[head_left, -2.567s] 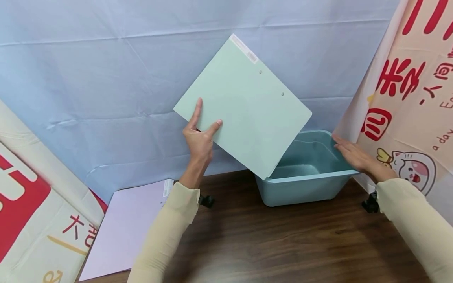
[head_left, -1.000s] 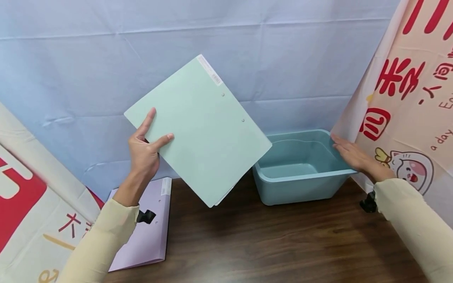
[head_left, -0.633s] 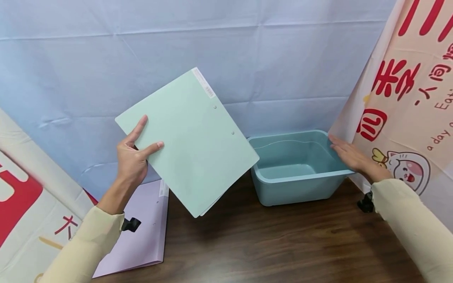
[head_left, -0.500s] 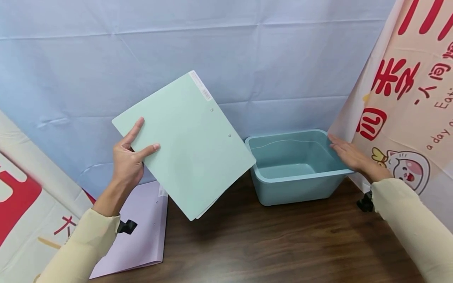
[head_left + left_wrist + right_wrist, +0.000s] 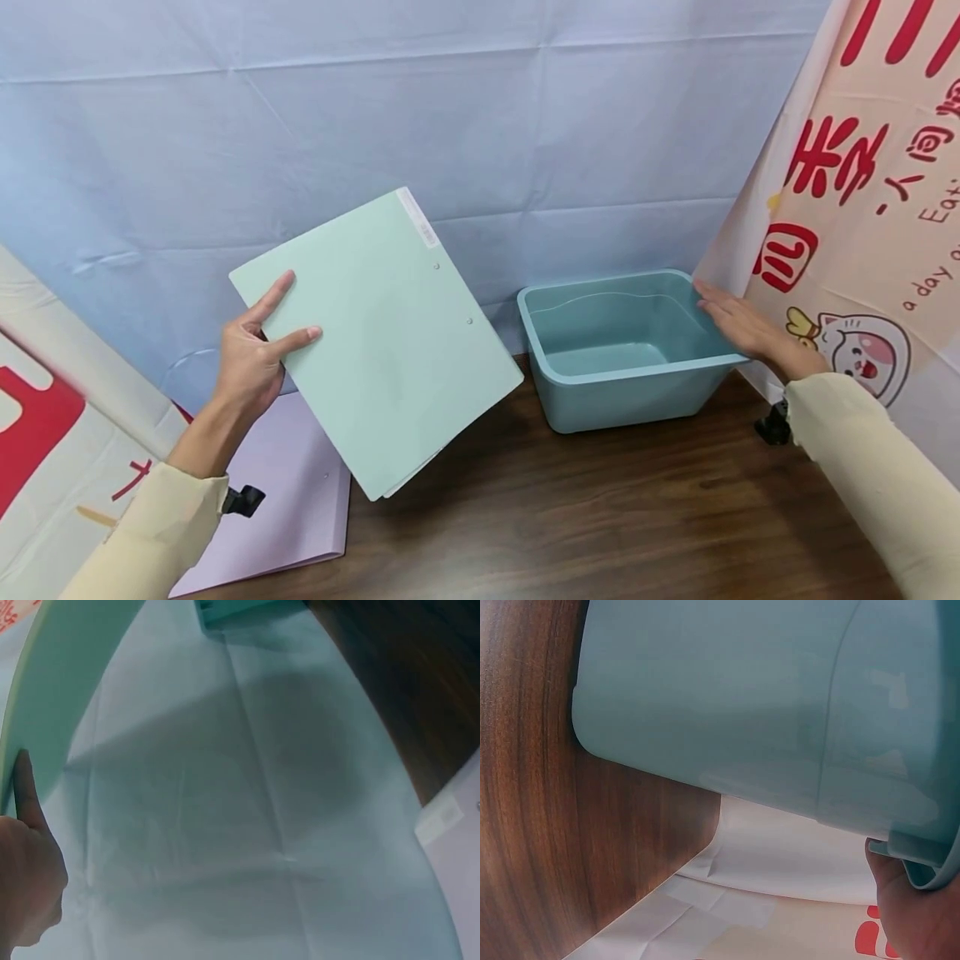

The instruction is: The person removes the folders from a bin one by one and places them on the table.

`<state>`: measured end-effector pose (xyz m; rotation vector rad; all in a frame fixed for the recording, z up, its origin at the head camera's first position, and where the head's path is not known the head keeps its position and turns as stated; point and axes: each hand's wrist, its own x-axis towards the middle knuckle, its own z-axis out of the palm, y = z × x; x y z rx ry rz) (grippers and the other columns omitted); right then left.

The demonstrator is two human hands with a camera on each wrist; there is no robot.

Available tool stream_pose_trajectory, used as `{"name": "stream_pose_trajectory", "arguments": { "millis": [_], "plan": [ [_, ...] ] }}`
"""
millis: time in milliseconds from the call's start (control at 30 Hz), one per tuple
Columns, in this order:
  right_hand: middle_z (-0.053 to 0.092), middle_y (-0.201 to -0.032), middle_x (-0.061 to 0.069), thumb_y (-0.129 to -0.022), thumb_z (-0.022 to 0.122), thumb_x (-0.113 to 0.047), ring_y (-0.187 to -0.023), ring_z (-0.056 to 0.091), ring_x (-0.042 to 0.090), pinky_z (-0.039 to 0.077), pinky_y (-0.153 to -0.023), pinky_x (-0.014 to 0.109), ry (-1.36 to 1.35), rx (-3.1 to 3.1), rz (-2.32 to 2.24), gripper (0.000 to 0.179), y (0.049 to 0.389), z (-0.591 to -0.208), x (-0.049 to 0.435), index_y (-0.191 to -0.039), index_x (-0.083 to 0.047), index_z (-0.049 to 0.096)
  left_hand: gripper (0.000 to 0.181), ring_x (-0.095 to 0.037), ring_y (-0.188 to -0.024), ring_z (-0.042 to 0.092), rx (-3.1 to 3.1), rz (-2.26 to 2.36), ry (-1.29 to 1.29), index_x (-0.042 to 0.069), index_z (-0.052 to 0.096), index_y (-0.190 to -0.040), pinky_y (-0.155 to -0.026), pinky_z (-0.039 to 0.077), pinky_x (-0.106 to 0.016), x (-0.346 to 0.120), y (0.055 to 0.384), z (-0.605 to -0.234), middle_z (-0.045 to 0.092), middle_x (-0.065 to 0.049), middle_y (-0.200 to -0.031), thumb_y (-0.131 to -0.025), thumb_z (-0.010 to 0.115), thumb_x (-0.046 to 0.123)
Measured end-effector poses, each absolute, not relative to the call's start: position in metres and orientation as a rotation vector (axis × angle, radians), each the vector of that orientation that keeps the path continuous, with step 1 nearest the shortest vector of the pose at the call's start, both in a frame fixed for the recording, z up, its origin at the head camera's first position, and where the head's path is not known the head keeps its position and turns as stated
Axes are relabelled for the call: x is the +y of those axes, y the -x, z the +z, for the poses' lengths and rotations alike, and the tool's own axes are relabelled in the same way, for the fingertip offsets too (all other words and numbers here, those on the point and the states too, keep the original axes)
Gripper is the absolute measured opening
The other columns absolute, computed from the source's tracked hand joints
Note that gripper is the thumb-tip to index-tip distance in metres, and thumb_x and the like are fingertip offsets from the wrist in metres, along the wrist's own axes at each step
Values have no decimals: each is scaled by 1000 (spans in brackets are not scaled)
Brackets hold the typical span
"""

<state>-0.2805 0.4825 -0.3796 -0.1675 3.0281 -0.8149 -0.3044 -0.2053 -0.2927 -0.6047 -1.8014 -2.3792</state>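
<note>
My left hand (image 5: 251, 358) grips a mint-green file folder (image 5: 382, 350) by its left edge, thumb on the front cover. The folder is tilted in the air above the table, with two rivets and a barcode label along its upper right edge. In the left wrist view, the folder (image 5: 60, 682) curves up from the hand (image 5: 30, 877). My right hand (image 5: 746, 329) holds the right rim of a blue-green plastic bin (image 5: 637, 400). In the right wrist view, a digit of the hand (image 5: 919, 922) sits under the rim of the bin (image 5: 705, 697).
A lilac file folder (image 5: 292, 500) lies on the brown wooden table (image 5: 525, 517) at the left, partly behind my left arm. Pale blue cloth (image 5: 375, 108) hangs behind the table. Printed cloths stand at the left and right (image 5: 862, 250).
My left hand has carried the green folder left and down, away from over the bin, turning it more upright. The right hand has stayed on the bin's rim.
</note>
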Motion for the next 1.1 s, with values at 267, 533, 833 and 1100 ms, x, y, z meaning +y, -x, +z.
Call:
{"name": "stream_pose_trajectory", "arguments": {
  "millis": [267, 533, 833, 1100],
  "plan": [
    [2, -172, 31, -118, 24, -31, -157, 2, 56, 6, -123, 73, 177, 3033, -819, 63, 279, -380, 483, -167, 2, 2, 90, -11, -123, 67, -1996, -2395, 580, 20, 46, -162, -87, 62, -31, -210, 310, -313, 43, -10, -164, -87, 74, -20],
    [1, -172, 31, -118, 24, -32, -158, 2, 55, 6, -124, 72, 170, 3027, -802, 64, 280, -381, 484, -167, 2, 1, 90, -5, -130, 58, -2226, -2298, 514, 21, 47, -162, -97, 56, -22, -202, 323, -338, 30, 0, -174, -86, 81, -12],
    [3, -172, 32, -118, 24, -31, -158, 3, 55, 7, -125, 71, 184, 3041, -785, 63, 281, -381, 481, -167, 3, 2, 89, -18, -154, 36, -2492, -2159, 476, 25, 47, -161, -110, 49, -26, -193, 335, -363, 32, 2, -173, -86, 86, -1],
    [2, -172, 31, -118, 24, -30, -158, 2, 55, 6, -124, 72, 174, 3029, -810, 63, 280, -379, 481, -167, 2, 2, 82, -17, -163, 5, -2593, -2051, 552, 20, 51, -159, -132, 0, -49, -186, 349, -385, 35, 0, -171, -87, 86, 2]
  ]
}}
